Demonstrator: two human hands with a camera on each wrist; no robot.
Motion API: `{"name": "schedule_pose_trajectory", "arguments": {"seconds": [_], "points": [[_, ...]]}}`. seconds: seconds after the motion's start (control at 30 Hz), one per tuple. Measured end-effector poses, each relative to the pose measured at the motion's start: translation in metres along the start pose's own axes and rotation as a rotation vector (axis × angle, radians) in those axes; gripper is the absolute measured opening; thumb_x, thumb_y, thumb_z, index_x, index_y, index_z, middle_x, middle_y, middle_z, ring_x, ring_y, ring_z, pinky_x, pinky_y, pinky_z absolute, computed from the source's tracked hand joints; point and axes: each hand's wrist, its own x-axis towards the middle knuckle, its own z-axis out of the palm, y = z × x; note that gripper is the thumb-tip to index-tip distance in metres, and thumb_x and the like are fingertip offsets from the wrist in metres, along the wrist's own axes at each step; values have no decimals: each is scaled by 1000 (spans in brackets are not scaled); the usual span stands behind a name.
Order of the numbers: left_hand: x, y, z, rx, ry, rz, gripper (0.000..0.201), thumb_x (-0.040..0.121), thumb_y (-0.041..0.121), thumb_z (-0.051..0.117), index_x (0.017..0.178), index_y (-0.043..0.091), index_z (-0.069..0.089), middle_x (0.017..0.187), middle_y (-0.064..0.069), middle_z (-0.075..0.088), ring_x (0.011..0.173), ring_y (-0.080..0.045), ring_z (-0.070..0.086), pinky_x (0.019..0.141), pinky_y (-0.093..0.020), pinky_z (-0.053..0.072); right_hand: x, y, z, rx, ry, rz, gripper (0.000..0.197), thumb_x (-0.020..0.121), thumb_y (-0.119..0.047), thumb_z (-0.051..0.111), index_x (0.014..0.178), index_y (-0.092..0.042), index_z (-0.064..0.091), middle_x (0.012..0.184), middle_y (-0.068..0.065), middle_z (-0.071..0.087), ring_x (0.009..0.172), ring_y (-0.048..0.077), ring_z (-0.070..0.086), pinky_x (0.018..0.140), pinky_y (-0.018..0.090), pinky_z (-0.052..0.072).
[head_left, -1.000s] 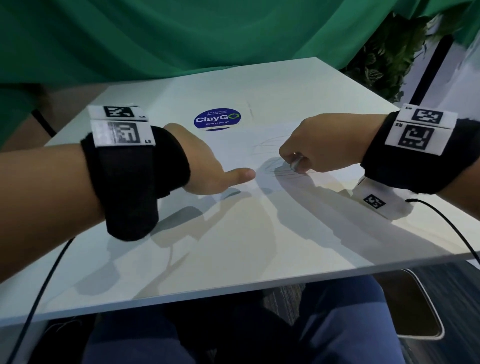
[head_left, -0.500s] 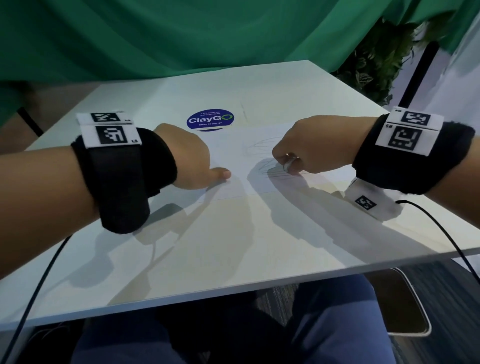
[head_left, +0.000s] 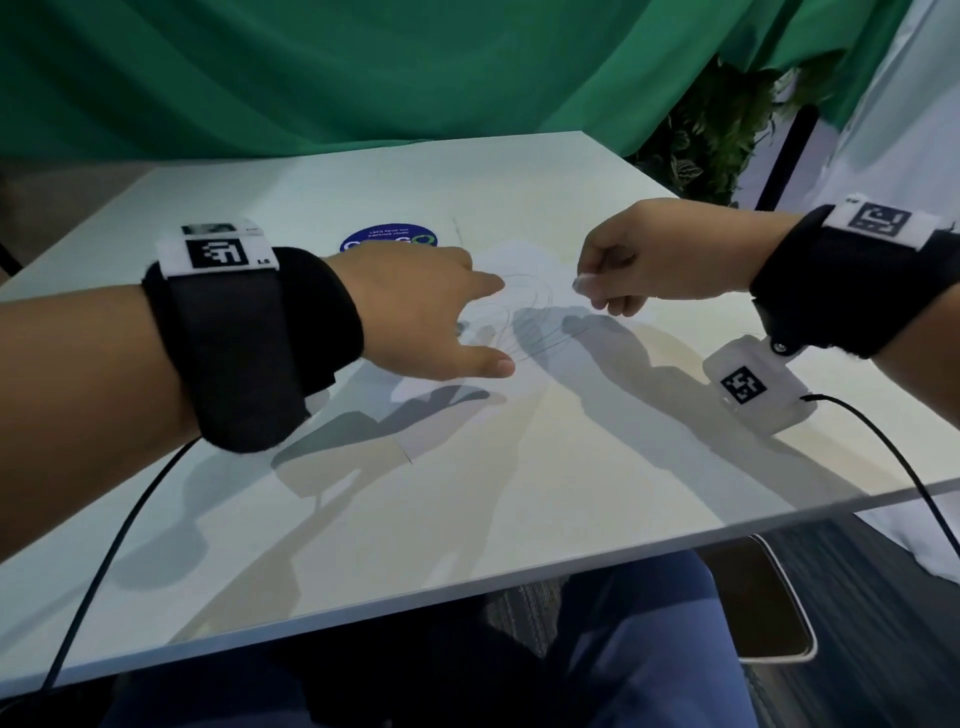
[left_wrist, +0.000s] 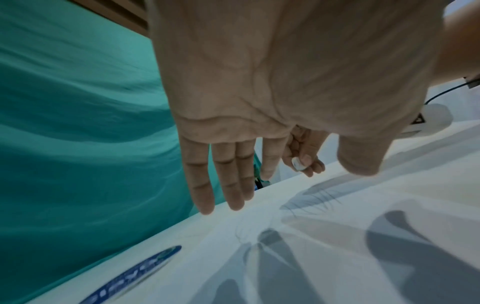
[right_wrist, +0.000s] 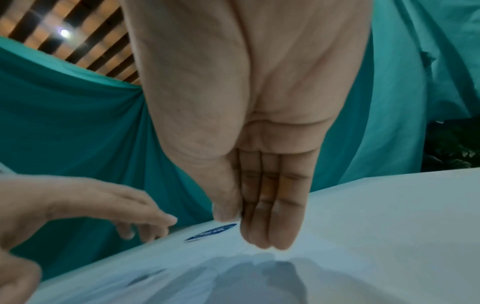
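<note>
Two hands flank the grey pencil scribble (head_left: 524, 325) on the white paper sheet (head_left: 540, 260). Right hand (head_left: 660, 260) pinches a small white eraser (head_left: 584, 283) clear of the sheet. The scribble lies just below the eraser, toward the left hand (head_left: 415, 306), which hovers spread with straight fingers.

Both forearms reach in over the near edge of the table (head_left: 519, 499), the left hand (head_left: 421, 312) held palm down just above the surface with straight, spread fingers, and the right hand (head_left: 639, 260) beside it, pinching a small white piece (head_left: 583, 283) between thumb and forefinger.
</note>
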Motion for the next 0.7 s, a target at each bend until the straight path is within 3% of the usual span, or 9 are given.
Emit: {"name": "schedule_pose_trajectory", "arguments": {"seconds": [0.13,0.27,0.37,0.43,0.5,0.6,0.63,0.7], "points": [[16,1,-3,10,-94,-10,103,79,95,39,163,36,25,161,12,35,145,-19,43,112,-46,43,6,5,4,-37,30,31,16,96,-37,69,89,-23,68,71,-11,77,62,6,73,63,22,47],[30,-2,-1,-11,-248,-80,122,70,100,43,167,34,8,174,11,8,157,-20,24,124,-44,27,13,-3,8,-97,15,-10,14,96,-37,69,87,-25,69,72,-8,76,66,8,71,60,22,46],[32,-4,3,-90,-345,-89,125,66,101,41,167,36,5,174,10,10,156,-22,26,125,-44,25,19,-8,12,-120,-9,-40,13,95,-37,69,89,-27,69,77,-8,75,67,9,70,60,21,44],[29,0,3,-75,-341,-75,127,62,103,38,166,37,7,168,5,25,146,-26,40,118,-45,36,24,-8,12,-136,3,-50,12,95,-36,70,90,-25,70,78,-8,74,68,11,69,60,22,45],[25,9,0,-23,-318,-60,126,59,106,34,165,45,1,157,-3,39,131,-30,53,103,-41,46,27,-6,10,-132,9,-30,13,94,-36,71,90,-24,71,78,-8,73,69,14,70,60,24,47],[22,24,-8,48,-308,-46,121,64,105,33,164,47,-4,143,-10,53,112,-29,60,85,-35,46,27,-3,3,-95,-20,15,14,93,-40,73,88,-27,71,78,-6,73,67,14,69,62,26,48],[23,28,-10,55,-305,-50,120,66,105,33,164,46,-3,145,-9,53,111,-28,59,83,-35,44,26,-1,2,-96,-31,20,14,93,-40,73,88,-28,72,78,-6,74,67,14,69,62,26,48],[25,31,-14,45,-289,-63,122,63,106,33,164,47,-4,158,-8,41,124,-30,55,86,-35,40,20,0,1,-110,-64,21,12,93,-39,72,87,-29,72,78,-7,74,66,12,68,63,25,48]]}}
